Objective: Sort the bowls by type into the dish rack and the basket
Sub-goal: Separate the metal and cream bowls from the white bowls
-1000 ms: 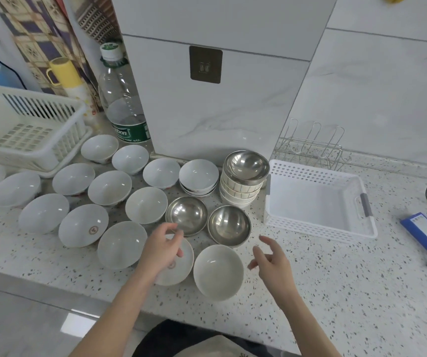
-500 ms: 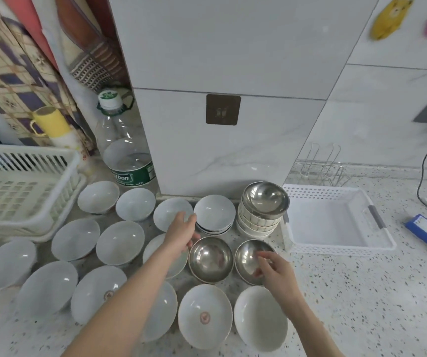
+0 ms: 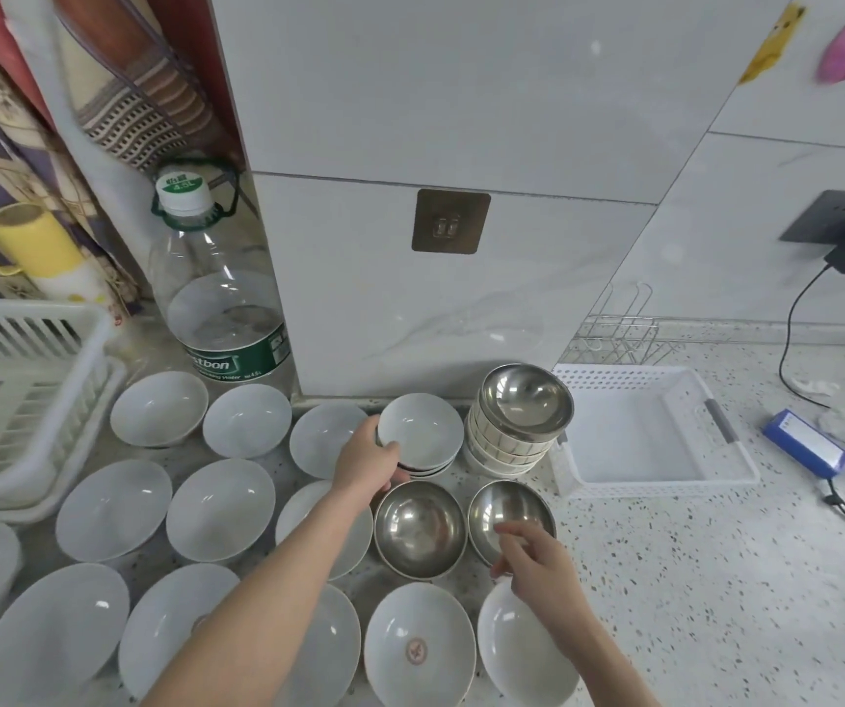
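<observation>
Gripping the rim of the white bowl [image 3: 420, 435] that tops a short stack at the back, your left hand [image 3: 367, 459] has thumb over the near-left edge and fingers underneath, a hold that suits lifting the top bowl off the ones below. Your right hand [image 3: 532, 556] hovers over the near edge of the right steel bowl [image 3: 509, 512] with its fingers loosely curled; whether they touch the rim I cannot tell, and it grasps nothing yet. A second steel bowl [image 3: 419, 528] sits just beside it on the left, and a third rests atop the ribbed stack [image 3: 507, 446] next to the basket [image 3: 665, 482].

Working both hands at once makes sense: the steel bowls are grouped near the basket on your right, while the white ones spread toward the dish rack [image 3: 28, 400] on your left, so each hand serves its own side.

Sorting has barely begun, judging by the bare rack and basket. Most white bowls stand singly on the desk [image 3: 716, 579], close together, so lift straight up to avoid knocking neighbours.
</observation>
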